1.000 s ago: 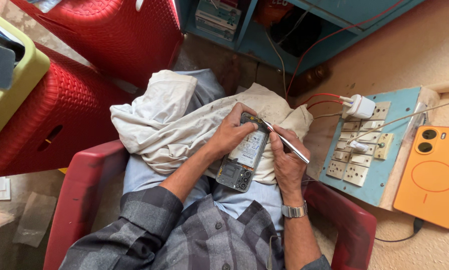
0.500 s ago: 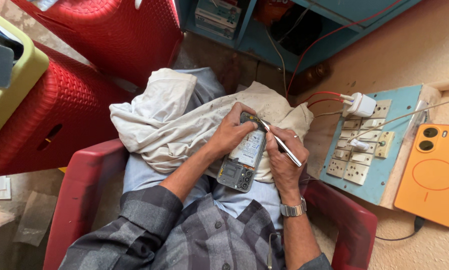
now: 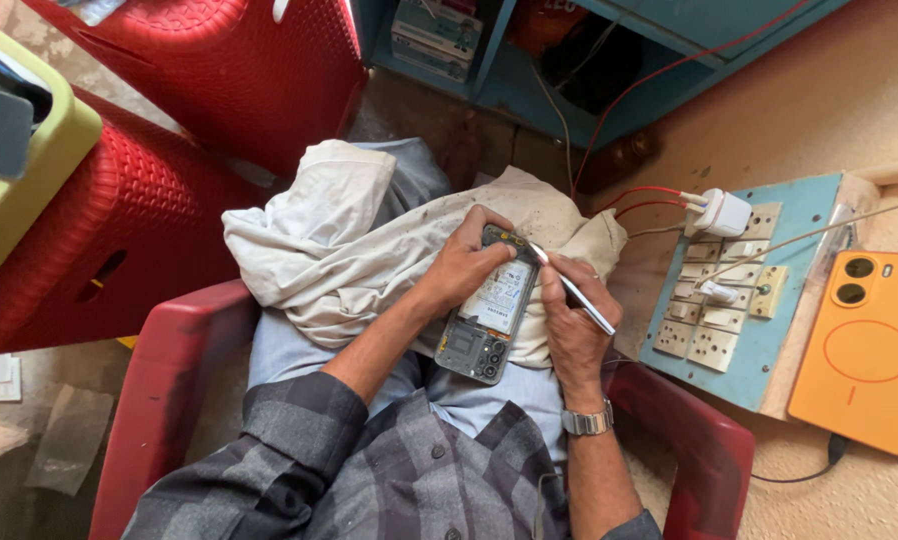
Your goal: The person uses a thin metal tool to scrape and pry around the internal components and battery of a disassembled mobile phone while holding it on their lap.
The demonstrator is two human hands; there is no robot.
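- Your left hand [image 3: 466, 262] is wrapped around the top end of an opened phone [image 3: 486, 308], its back cover off so the pale battery and dark camera block show.
- The left fingers [image 3: 489, 222] curl over the phone's upper edge and the thumb presses along its left side, so the hand is clenched on the phone.
- The phone rests tilted on your lap, its lower end with the camera lenses pointing toward your body, its upper end lying on the cream cloth [image 3: 369, 250] spread over your knees.
- Your right hand [image 3: 571, 330] sits just beside the phone's right edge, touching it, and grasps a thin silvery tool [image 3: 573, 290] pinched between thumb and fingers.
- The tool's tip meets the phone's upper right corner, right next to your left fingertips; its other end slants out to the right past your knuckles.
- A metal wristwatch [image 3: 587, 420] sits on your right wrist, below the hand.
- You sit in a red plastic chair [image 3: 159, 380], in a grey checked shirt.
- To your right lies a blue switchboard [image 3: 759, 330] with rows of cream sockets and a white charger plug [image 3: 721, 212] in its top corner, red wires running off it.
- An orange phone [image 3: 869, 350] lies face down just past the board, well apart from both hands.
- More red plastic furniture [image 3: 199, 70] stands ahead to your left.
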